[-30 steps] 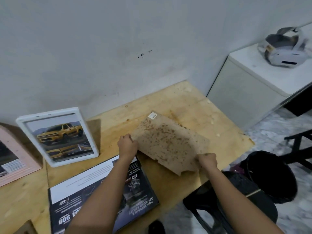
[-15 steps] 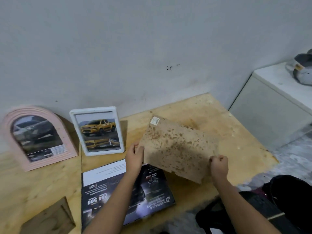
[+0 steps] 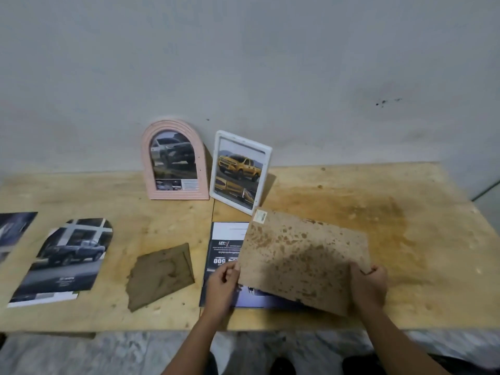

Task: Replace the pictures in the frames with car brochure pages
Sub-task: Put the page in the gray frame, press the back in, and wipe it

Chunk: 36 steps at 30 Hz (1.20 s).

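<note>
I hold a stained brown backing board (image 3: 303, 259) over the table, my left hand (image 3: 223, 280) gripping its left edge and my right hand (image 3: 368, 285) its lower right corner. Under it lies a dark car brochure (image 3: 226, 247), partly hidden. Against the wall stand a pink arched frame (image 3: 173, 161) with a grey car page and a white rectangular frame (image 3: 240, 171) with a yellow pickup page.
A second brown backing board (image 3: 162, 273) lies flat left of the brochure. An arch-cut car page (image 3: 65, 261) and another page (image 3: 13, 228) lie at the far left. The plywood table (image 3: 419, 226) ends at its front edge near me.
The view has swung left, so the pink frame and left-hand pages came into sight. The board has come lower and closer to me, over the brochure, still in both hands.
</note>
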Motion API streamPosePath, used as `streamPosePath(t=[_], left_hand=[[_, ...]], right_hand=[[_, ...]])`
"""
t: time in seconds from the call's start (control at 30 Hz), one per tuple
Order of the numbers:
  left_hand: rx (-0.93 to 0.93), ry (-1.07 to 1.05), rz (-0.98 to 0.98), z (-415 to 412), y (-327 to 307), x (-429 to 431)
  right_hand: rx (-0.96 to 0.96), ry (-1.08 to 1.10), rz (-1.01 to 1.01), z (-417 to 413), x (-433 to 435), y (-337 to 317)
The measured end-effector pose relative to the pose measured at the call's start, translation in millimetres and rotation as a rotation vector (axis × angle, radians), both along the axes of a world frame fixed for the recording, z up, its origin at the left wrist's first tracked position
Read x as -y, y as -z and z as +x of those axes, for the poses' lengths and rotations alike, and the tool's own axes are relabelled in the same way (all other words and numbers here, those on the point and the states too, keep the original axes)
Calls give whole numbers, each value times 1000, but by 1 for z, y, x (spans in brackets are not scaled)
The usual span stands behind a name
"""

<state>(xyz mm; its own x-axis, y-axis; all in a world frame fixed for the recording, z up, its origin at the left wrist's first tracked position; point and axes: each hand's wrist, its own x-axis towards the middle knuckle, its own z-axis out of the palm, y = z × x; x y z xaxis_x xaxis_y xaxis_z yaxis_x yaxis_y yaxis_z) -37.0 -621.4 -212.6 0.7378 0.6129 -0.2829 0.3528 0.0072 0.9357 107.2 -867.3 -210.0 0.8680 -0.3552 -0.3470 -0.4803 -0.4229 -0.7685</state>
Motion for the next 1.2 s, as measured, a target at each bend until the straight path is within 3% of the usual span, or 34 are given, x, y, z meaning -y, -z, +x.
streamPosePath(t=[0.27,0.67,0.8,0.93,1.2], left_hand=[[-65,17,48,-22,16,5],[-52,-199,306,-59,12,0],[-141,-202,340,-65,24,-7],[-161,-131,427,-65,28,-13],[-162,-181,385,-50,23,-4]], right_hand=[[-1,-32,-49,-13,0,2],[104,-315,-99,-18,-42,6],[50,-454,-199,-12,-49,16],[31,-448,-307,-12,-49,18],[12,-470,-179,-16,-43,22]])
